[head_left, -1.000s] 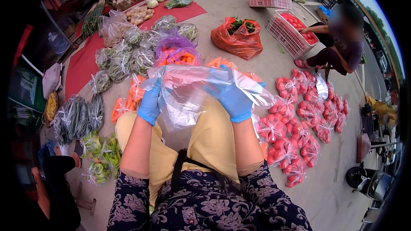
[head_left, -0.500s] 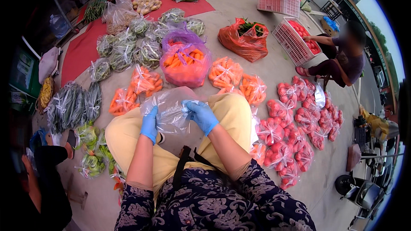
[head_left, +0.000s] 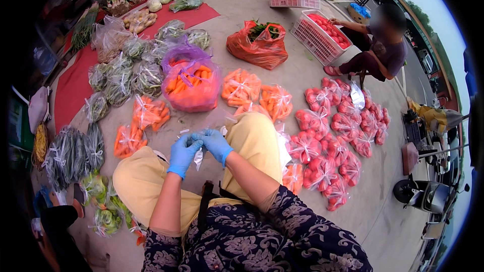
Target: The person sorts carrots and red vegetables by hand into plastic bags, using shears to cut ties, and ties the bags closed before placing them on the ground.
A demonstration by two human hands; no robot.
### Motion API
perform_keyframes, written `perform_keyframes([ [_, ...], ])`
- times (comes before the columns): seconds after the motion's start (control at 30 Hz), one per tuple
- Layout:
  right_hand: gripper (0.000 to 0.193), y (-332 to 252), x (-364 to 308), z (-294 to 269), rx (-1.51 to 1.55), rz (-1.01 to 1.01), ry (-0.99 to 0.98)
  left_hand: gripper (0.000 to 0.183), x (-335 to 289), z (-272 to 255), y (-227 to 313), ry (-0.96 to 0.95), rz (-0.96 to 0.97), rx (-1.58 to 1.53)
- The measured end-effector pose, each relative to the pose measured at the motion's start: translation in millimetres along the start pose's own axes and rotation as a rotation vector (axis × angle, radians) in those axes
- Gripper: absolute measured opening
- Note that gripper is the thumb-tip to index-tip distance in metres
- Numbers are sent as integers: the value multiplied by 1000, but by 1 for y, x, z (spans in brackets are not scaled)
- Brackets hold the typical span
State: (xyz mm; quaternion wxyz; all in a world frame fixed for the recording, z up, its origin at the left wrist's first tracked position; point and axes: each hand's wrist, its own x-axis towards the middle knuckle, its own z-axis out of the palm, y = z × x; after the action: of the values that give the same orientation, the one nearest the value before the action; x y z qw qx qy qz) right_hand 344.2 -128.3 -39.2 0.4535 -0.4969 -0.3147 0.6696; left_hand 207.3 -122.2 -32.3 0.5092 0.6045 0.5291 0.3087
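My left hand (head_left: pixel 181 156) and my right hand (head_left: pixel 215 146), both in blue gloves, meet above my lap with their fingers closed. Between them they pinch a clear plastic bag (head_left: pixel 198 158), bunched up, a crumpled bit of it hanging below the fingers. More thin see-through film shows just past the hands, and its outline is hard to make out. Beyond them stands a purple bag of loose carrots (head_left: pixel 191 83). Tied clear bags of carrots (head_left: pixel 130 140) lie to its left, and others (head_left: pixel 241 88) to its right.
Several tied bags of red round produce (head_left: pixel 322 146) cover the ground at right. Bagged greens (head_left: pixel 121 78) lie at left, near a red cloth (head_left: pixel 70 90). A red bag (head_left: pixel 257 45) holds leafy vegetables. A seated person (head_left: pixel 385 45) reaches into a crate (head_left: pixel 307 35).
The plastic bag was spread out between my separated hands. Now my hands have come together, lower down, and the bag is bunched in the fingers. The view has shifted to the right.
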Motion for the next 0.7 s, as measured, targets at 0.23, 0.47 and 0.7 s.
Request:
perform_keyframes([
  [0.23,18,-38,-12,-8,683,75,285,18,4,-31,-14,313,-48,161],
  [0.47,14,-76,16,-87,794,-103,100,11,22,-103,-58,662,-120,236],
  [0.7,17,-138,-7,-63,201,-221,274,27,10,-141,-58,491,-13,156],
])
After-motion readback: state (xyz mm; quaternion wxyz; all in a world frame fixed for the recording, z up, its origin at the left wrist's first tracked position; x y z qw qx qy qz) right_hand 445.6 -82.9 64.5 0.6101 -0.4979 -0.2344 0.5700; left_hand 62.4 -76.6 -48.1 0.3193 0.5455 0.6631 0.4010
